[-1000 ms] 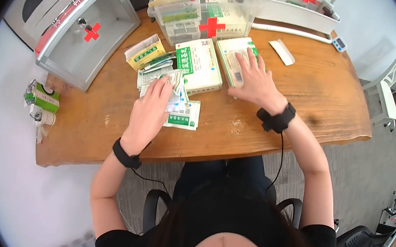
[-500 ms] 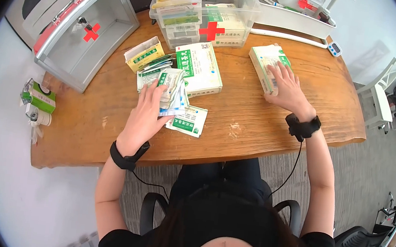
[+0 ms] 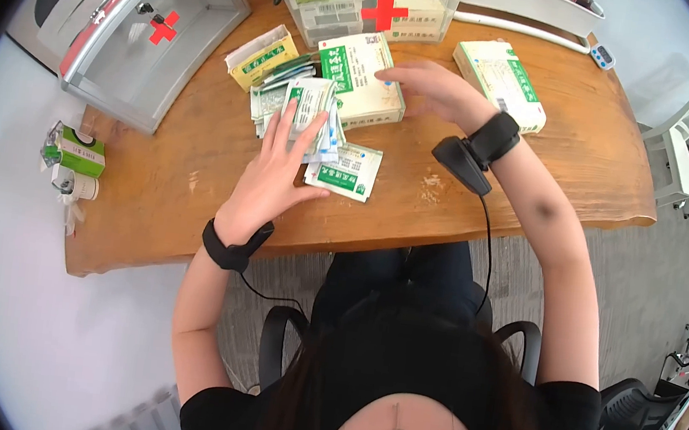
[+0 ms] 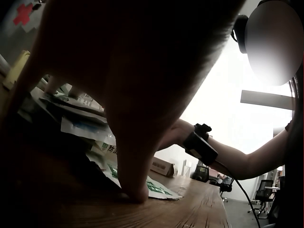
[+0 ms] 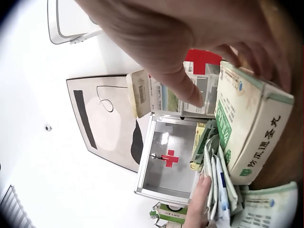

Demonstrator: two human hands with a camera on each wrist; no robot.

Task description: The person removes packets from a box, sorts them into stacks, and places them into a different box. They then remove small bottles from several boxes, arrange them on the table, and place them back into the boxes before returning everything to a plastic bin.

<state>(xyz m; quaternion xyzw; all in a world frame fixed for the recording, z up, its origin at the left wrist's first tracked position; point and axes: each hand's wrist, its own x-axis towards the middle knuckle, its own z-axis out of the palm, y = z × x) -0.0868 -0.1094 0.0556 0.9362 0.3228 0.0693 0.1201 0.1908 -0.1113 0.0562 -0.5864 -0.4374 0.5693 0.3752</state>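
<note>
My left hand (image 3: pixel 266 179) rests with spread fingers over a pile of medicine sachets (image 3: pixel 308 102); its thumb tip is down at the wood in the left wrist view, beside a white-and-green sachet (image 3: pixel 348 171). My right hand (image 3: pixel 439 92) is at the right side of a cream-and-green medicine box (image 3: pixel 366 81) lying flat. In the right wrist view its fingers are at that box's edge, while the thumb (image 5: pixel 187 88) stands away from it. A second similar box (image 3: pixel 502 82) lies apart to the right, behind the right forearm.
A small yellow carton (image 3: pixel 262 57) stands open behind the sachets. Behind are a clear plastic bin (image 3: pixel 420 33) with a red cross and a white tray (image 3: pixel 530 7). A silver-framed case (image 3: pixel 160 84) stands left, a green carton (image 3: pixel 83 156) at the left edge.
My right hand slid the second box rightward, left it there and came back left to the first box. The left hand's fingers have spread on the sachets. The head view has shifted.
</note>
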